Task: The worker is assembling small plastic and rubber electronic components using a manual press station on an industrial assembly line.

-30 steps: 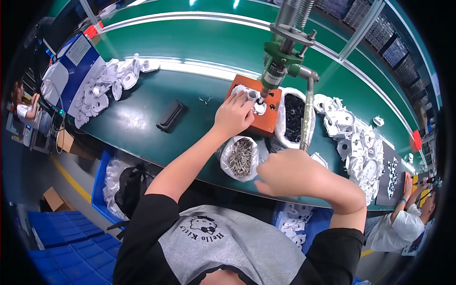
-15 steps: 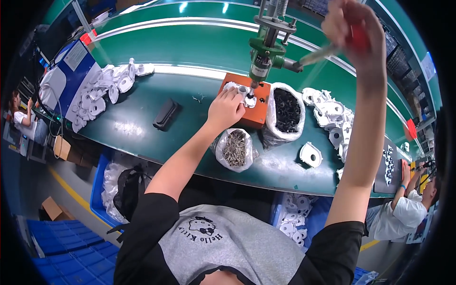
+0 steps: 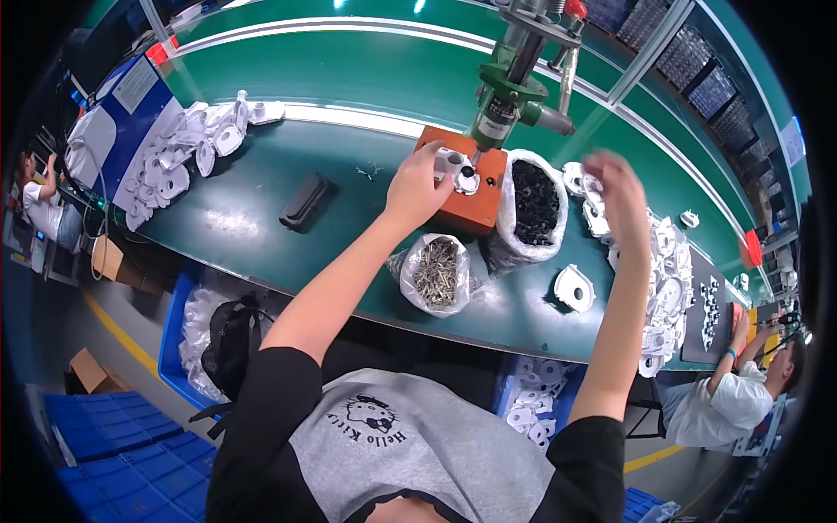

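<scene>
My left hand (image 3: 417,185) rests on the orange fixture block (image 3: 475,209), its fingers on a white plastic part (image 3: 455,166) under the green press head (image 3: 506,100). Raised and blurred with motion, my right hand (image 3: 621,190) hovers above the pile of white parts (image 3: 664,261) at the right, fingers apart and holding nothing that I can make out. The press lever with its red knob (image 3: 571,10) stands above, free of my hand. Between my arms sit a clear bag of metal screws (image 3: 438,272) and a bag of small black parts (image 3: 534,202).
A single white part (image 3: 574,288) lies near the bench's front edge. A black rectangular object (image 3: 307,200) lies left of the fixture. More white parts (image 3: 187,152) are heaped at the far left. Blue bins (image 3: 187,336) stand below the bench. Other people sit at both sides.
My right hand was low over the bench, went up to the press lever, and has now come down off it toward the white parts at the right. My left hand stayed on the fixture.
</scene>
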